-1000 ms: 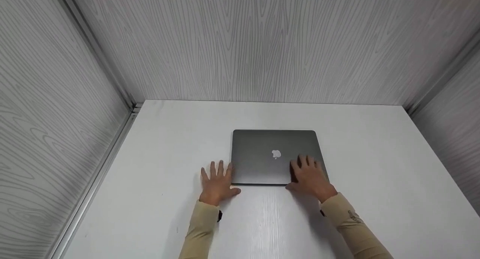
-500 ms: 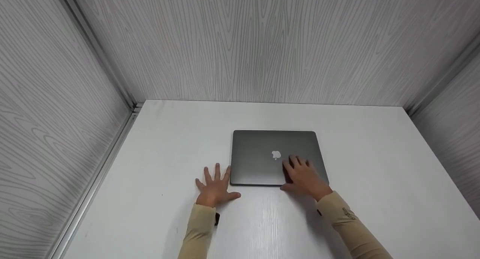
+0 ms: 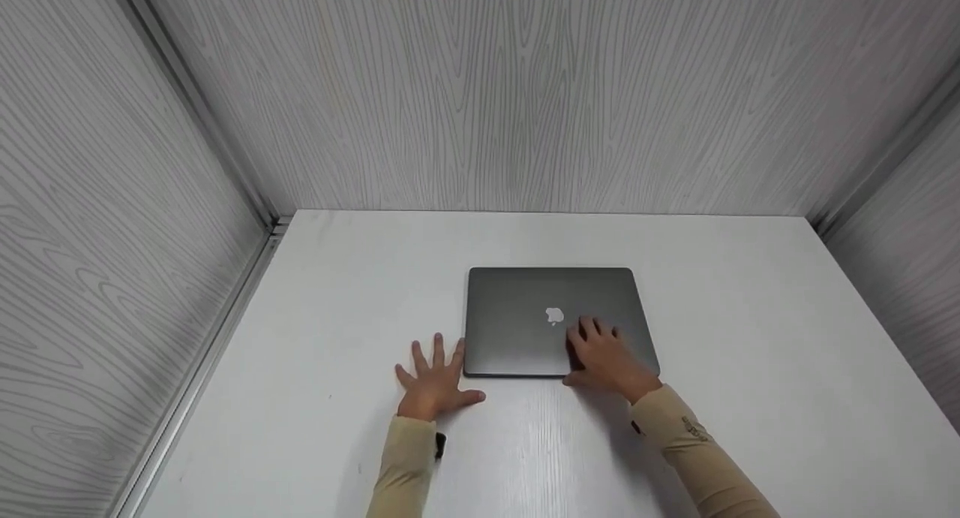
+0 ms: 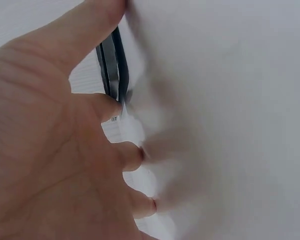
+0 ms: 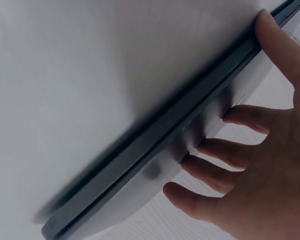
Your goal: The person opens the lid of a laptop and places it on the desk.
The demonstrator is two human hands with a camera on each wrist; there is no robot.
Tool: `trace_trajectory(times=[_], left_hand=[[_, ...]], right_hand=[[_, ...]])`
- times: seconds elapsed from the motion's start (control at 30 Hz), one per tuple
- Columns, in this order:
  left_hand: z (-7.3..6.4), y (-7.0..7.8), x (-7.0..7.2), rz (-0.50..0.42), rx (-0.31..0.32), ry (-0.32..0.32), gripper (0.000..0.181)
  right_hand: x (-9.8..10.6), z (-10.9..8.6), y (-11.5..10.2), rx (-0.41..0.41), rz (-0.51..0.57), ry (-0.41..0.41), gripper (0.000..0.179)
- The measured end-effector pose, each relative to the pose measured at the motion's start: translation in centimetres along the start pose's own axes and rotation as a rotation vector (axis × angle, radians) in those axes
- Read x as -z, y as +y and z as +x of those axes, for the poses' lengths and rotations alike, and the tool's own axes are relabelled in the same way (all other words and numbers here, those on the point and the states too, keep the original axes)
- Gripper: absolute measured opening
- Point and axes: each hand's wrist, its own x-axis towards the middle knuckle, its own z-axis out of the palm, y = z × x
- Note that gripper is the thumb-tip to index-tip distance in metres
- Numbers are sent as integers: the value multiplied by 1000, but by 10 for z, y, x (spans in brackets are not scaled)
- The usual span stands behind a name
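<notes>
We see the left hand [image 3: 433,389] spread beside a closed laptop [image 3: 510,345] on a table [image 3: 337,300]; the right hand [image 3: 609,362], fingers [image 5: 210,173] apart, touches its lid [image 3: 517,296].

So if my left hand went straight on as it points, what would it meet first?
On your left hand, the index finger would probably meet the laptop first, at its left edge; whether they touch is unclear. Further left, the way looks free to the back wall.
</notes>
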Motion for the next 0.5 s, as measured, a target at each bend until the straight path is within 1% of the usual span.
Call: trace_trajectory(times=[0.1,0.27,0.33,0.5], left_hand=[[1,2,-1,16,-3,9,94],[0,2,0,-4,-13,-4,95],[0,1,0,-9,-11,-12,96],[2,1,0,24,-7,-5,95]], right_hand=[[2,-1,2,3,-6,-11,84],[4,0,0,-14,-9,-13,83],[5,-1,0,-14,-22,2,83],[5,-2,2,31,-52,67,80]])
